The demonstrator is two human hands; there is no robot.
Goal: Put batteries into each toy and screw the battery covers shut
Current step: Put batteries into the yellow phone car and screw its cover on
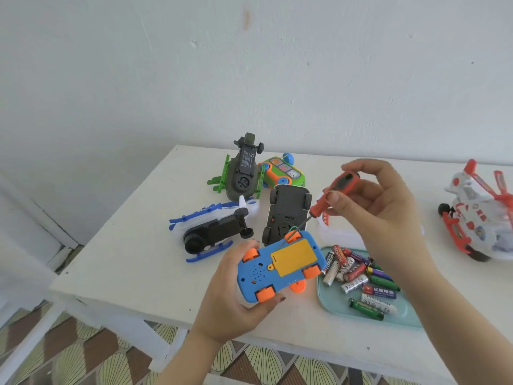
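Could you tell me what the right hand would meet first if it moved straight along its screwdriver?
Its screwdriver tip would most likely meet the blue toy, beside its yellow battery cover; depth is unclear.

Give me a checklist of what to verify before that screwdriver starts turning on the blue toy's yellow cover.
1. Blue toy held underside up by left hand: ok.
2. Yellow cover lying flat on the toy: ok.
3. Screwdriver gripped by right hand: ok.
4. Screwdriver tip on the cover's screw tab: not ok, it is near an orange wheel instead.
5. Compartment filled: cannot tell, the cover hides it.
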